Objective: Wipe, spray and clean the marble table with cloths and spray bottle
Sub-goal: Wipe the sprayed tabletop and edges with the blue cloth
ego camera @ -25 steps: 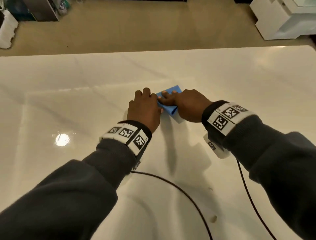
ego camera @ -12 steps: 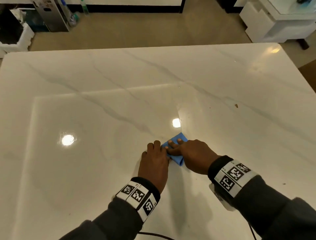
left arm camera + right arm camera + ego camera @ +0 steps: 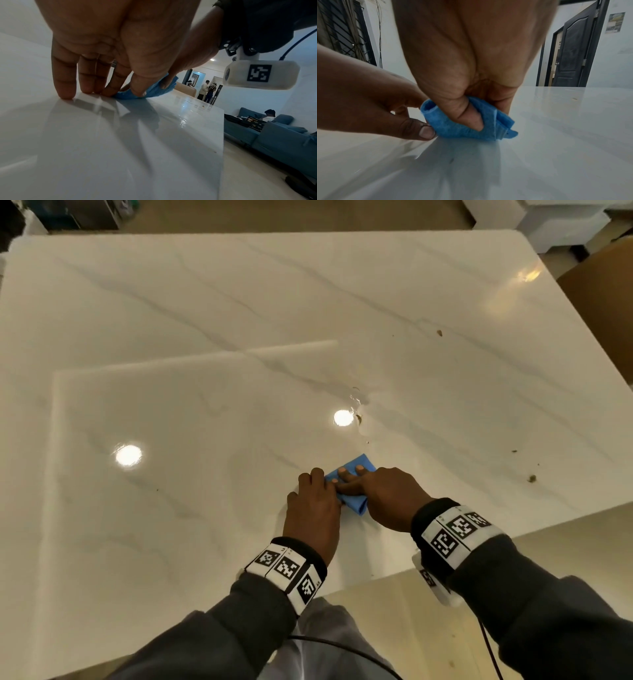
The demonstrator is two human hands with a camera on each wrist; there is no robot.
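A folded blue cloth (image 3: pixel 360 464) lies on the white marble table (image 3: pixel 205 344), close to its near right edge. My right hand (image 3: pixel 387 498) holds the cloth, fingers laid over its top and thumb (image 3: pixel 467 116) tucked into the fold (image 3: pixel 457 129). My left hand (image 3: pixel 315 501) sits just left of it. Its outer fingertips (image 3: pixel 66 94) stand on the marble, while its thumb (image 3: pixel 426 133) and index finger touch the cloth's left edge (image 3: pixel 126 95). No spray bottle is in view.
Brown crumbs lie on the right side of the table (image 3: pixel 439 333) (image 3: pixel 531 478). A wet smear (image 3: pixel 358 405) sits just beyond the cloth. A cardboard box (image 3: pixel 603 302) and white furniture (image 3: pixel 561 220) stand past the right edge. A sofa (image 3: pixel 274 135) is beside the table.
Both hands have drawn the cloth back across the marble toward me, from near the far side to close by the near right edge. The grip looks the same.
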